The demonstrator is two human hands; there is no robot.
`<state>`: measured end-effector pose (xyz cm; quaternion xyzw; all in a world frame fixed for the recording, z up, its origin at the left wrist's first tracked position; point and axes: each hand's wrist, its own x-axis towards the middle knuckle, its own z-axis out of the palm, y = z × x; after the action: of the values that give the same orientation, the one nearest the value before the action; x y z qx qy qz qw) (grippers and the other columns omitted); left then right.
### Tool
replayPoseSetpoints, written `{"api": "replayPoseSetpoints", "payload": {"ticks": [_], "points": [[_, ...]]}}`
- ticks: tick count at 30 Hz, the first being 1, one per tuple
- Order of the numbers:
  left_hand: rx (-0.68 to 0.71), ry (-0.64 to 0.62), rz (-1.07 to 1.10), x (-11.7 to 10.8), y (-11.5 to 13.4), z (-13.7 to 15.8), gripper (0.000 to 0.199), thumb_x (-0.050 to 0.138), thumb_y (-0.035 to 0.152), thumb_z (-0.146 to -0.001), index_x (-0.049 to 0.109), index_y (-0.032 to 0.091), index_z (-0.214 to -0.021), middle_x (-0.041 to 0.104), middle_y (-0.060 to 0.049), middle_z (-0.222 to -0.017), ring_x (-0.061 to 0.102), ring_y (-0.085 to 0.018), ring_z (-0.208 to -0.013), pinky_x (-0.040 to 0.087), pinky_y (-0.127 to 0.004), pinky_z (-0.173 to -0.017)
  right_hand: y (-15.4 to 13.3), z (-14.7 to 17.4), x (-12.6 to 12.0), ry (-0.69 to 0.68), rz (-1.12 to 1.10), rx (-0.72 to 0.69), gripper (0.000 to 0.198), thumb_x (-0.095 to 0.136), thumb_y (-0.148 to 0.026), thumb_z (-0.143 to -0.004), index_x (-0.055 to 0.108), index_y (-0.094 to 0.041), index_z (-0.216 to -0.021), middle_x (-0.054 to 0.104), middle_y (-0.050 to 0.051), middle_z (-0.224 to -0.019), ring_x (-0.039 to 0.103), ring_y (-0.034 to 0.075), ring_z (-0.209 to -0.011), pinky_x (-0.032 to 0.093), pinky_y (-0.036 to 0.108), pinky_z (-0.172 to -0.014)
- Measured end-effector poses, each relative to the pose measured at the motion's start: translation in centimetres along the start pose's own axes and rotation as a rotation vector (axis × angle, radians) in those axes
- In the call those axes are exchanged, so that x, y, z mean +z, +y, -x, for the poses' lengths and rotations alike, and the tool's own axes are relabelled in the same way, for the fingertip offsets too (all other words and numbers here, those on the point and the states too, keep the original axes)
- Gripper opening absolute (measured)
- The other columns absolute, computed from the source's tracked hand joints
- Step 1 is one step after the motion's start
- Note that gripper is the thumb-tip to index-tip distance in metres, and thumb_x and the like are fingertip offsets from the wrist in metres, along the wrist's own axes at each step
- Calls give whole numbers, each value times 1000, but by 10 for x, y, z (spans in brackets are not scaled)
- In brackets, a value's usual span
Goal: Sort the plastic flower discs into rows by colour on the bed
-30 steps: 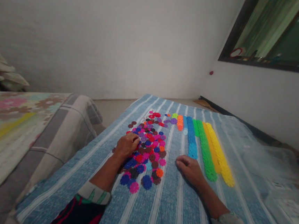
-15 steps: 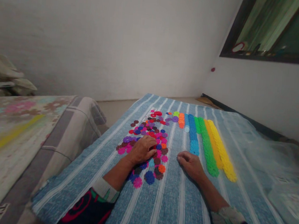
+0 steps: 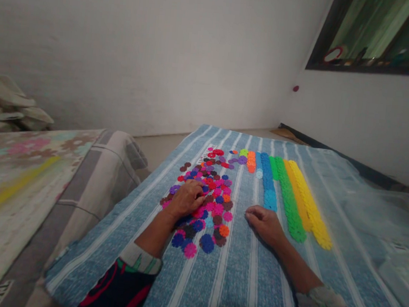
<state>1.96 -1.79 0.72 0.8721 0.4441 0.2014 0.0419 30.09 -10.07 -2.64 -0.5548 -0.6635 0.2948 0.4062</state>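
Note:
Loose snowflake-shaped plastic discs [image 3: 217,207] lie in a mixed heap on the striped blue cloth, in pink, purple, brown, dark blue, red and orange. My left hand [image 3: 187,200] rests on the left side of this heap, fingers apart and bent down over the discs. To the right of the heap, my right hand [image 3: 264,223] lies on the cloth with its fingers curled and thumb pressed in; whatever it may hold is hidden. Beyond it, overlapping discs form rows by colour: a blue row [image 3: 267,175], a green row [image 3: 288,204] and a yellow row [image 3: 309,203].
A short orange row [image 3: 251,161] sits at the far end. Clear plastic bags or containers [image 3: 374,211] stand along the right side. On the left is another cloth-covered surface [image 3: 91,182] bearing a yellow strip [image 3: 19,185]. A white wall rises behind.
My left hand has shifted slightly left and away from me across the heap, uncovering more discs. My right hand stays in nearly the same place. The view has tilted a little.

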Motion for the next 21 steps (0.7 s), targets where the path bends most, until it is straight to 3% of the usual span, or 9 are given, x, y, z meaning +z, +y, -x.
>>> {"api": "replayPoseSetpoints", "payload": {"ticks": [10,15,21], "points": [[-98,35,29,0,-4,2,17,56,18,-79,63,20,-64,68,-7,-91,58,-21,-93,46,-37,-92,-1,-10,5,12,155,27,24,52,-37,-79,69,-20,-72,67,1,-67,61,18,-65,42,28,-63],[-109,55,-1,3,-7,2,16,55,17,-81,62,19,-68,68,-7,-87,58,-21,-89,46,-38,-90,-9,-30,17,9,58,32,29,50,-36,-80,72,-18,-84,66,1,-63,57,16,-56,42,26,-56],[-99,73,107,-4,-10,5,12,58,18,-78,64,19,-68,69,-7,-95,60,-21,-96,47,-37,-89,-17,-60,37,-82,229,-73,31,52,-24,-83,75,-24,-103,76,2,-96,67,19,-82,46,29,-77]]}}
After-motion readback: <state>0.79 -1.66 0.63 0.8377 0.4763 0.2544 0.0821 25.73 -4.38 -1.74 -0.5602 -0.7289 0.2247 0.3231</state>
